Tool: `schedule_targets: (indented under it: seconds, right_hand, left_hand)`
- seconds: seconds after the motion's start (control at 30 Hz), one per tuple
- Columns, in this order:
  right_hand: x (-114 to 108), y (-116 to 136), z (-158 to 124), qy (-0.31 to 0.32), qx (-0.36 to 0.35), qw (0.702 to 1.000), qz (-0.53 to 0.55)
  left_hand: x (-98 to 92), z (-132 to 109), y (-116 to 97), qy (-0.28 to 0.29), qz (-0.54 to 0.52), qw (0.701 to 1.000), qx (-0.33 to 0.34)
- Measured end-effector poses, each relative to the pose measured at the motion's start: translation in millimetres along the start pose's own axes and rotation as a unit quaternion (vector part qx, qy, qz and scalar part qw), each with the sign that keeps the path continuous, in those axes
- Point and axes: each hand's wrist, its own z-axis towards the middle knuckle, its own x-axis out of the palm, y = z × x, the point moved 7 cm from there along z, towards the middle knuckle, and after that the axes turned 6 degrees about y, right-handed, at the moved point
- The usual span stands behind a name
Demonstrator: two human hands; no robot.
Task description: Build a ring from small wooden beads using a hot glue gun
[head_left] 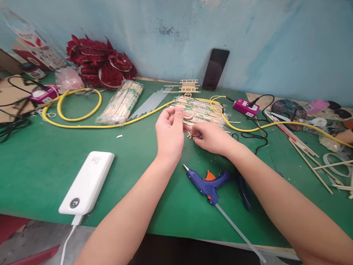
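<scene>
My left hand (pixel 172 129) is raised over the table with its fingers closed on a pale, thin curved piece (pixel 189 117), partly hidden behind the thumb and fingers. Just right of it, my right hand (pixel 208 136) is low at the table, fingertips pinched together beside a small heap of cut wooden bits (pixel 189 135). What the right fingertips hold, if anything, is hidden. A blue glue gun (pixel 205 184) with an orange trigger lies below both hands, a long glue stick (pixel 239 233) in its rear. Behind the hands are wrapped chopsticks (pixel 204 106).
A small wooden cart model (pixel 189 86) and a phone (pixel 216 70) stand at the back. A yellow cable (pixel 110 126) crosses the table. The power bank (pixel 87 182) lies front left. Dark-blue-handled pliers or cutters (pixel 244 193) are under the right forearm; loose sticks (pixel 311 165) lie right.
</scene>
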Motion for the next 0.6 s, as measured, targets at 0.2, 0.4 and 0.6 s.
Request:
schedule_targets:
  seconds: [0.2,0.4,0.6]
  right_hand:
    - [-0.5,1.9,-2.8,0.001,-0.001,0.998,-0.057]
    - [7.6,14.4,-1.7,0.01,-0.006,0.994,-0.105]
    - [-1.9,7.0,-13.5,-0.052,-0.016,0.998,-0.042]
  left_hand:
    - [0.0,-0.2,0.0,-0.003,0.005,1.0,0.001]
    - [2.1,-1.5,-1.5,0.0,0.015,1.0,0.005]
    - [4.3,-4.1,-2.3,0.01,0.034,0.999,0.012]
